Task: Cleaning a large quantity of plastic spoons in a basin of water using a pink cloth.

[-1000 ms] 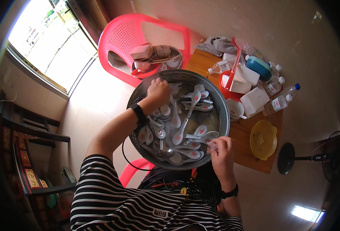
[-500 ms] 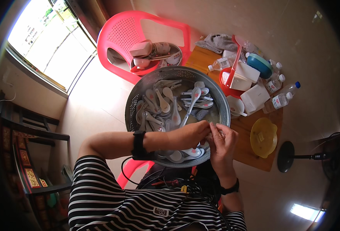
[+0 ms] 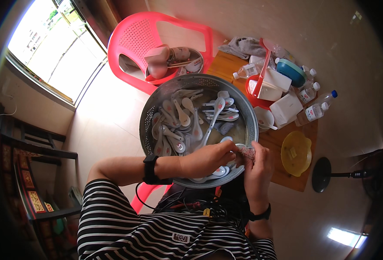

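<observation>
A large grey basin (image 3: 248,99) with a perforated rim holds cloudy water and many white soup spoons (image 3: 196,130), some with red or pink marks. Over its near right side, both my hands meet. My right hand (image 3: 259,167) is closed around a pinkish-grey scrubbing cloth (image 3: 246,152). My left hand (image 3: 211,157) comes across from the left, its fingers pinched against the cloth's left end. Something white shows between the hands, partly hidden, perhaps a spoon. A grey-blue rag (image 3: 224,127) lies among the spoons, beside a stack of them (image 3: 222,113).
Behind the basin, a pink plastic chair (image 3: 133,37) bears a tub of bowls and chopsticks (image 3: 174,63). At right, a wooden table (image 3: 282,173) carries a yellow bowl (image 3: 296,152), plastic bottles (image 3: 315,112), white boxes (image 3: 286,107) and a red ladle (image 3: 261,80). A dark wooden chair (image 3: 37,149) stands left.
My right hand has shifted slightly right and down, baring the pinkish cloth between my hands. My left hand has shifted slightly left.
</observation>
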Tool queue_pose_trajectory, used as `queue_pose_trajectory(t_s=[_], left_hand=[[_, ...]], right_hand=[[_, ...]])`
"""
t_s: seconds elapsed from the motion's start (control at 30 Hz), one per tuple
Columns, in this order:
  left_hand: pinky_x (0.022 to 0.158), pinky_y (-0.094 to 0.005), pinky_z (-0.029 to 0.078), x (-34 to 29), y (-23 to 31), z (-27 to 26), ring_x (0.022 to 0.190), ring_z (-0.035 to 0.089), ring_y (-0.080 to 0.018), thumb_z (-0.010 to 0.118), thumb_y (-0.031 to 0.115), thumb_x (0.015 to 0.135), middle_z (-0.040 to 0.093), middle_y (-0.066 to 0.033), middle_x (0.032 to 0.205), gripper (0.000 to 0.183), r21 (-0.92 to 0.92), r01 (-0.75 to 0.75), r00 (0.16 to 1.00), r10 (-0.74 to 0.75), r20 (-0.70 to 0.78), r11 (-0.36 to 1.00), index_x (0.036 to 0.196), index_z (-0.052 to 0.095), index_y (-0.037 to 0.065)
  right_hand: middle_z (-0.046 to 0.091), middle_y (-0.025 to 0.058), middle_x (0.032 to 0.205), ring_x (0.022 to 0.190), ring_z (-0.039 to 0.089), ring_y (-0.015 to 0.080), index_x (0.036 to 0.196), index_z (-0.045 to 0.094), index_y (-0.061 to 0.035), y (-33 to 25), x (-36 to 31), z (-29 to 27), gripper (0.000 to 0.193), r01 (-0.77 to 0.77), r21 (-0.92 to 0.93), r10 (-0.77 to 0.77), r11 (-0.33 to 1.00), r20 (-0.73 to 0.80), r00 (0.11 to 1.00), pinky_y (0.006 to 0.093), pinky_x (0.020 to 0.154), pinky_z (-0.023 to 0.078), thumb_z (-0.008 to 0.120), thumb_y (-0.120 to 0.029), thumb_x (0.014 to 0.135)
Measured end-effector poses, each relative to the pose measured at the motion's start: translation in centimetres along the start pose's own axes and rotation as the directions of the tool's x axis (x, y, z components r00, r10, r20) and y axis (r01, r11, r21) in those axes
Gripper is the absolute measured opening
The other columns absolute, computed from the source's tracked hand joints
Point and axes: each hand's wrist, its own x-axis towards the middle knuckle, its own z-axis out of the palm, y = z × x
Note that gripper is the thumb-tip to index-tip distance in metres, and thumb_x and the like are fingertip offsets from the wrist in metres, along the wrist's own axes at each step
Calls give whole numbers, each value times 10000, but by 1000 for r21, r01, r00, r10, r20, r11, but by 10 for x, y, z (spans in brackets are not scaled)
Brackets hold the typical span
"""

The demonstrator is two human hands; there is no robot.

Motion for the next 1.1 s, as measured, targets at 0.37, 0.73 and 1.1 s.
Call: queue_pose_trajectory(t_s=[0.37, 0.73, 1.1], left_hand=[[476, -266, 404, -1, 18, -22, 503, 466, -100, 389, 467, 1082, 524, -13, 687, 523, -589, 612, 782, -290, 552, 528, 1127, 591, -13], [558, -275, 445, -7, 17, 9, 631, 531, -107, 539, 249, 1046, 536, -24, 743, 216, -217, 187, 974, -153, 167, 958, 1069, 564, 35], [739, -403, 523, 16, -47, -26, 804, 629, -342, 569, 89, 939, 599, -177, 907, 149, 225, -187, 982, 191, 1, 956, 1037, 594, -19]], right_hand=[[591, 140, 1087, 997, 589, 314, 1162, 626, -19, 7, -2, -6, 203, 123, 92, -109, 988, -144, 984, 405, 850, 491, 612, -42, 961], [577, 127, 1100, 971, 567, 309, 1075, 678, -41, -3, 4, -8, 231, 222, 48, -217, 974, -85, 972, 418, 804, 492, 728, -78, 853], [591, 139, 898, 787, 634, 290, 959, 632, 3, 20, -6, 8, 129, -244, 273, 255, 931, -5, 967, 382, 650, 498, 631, -124, 977]])
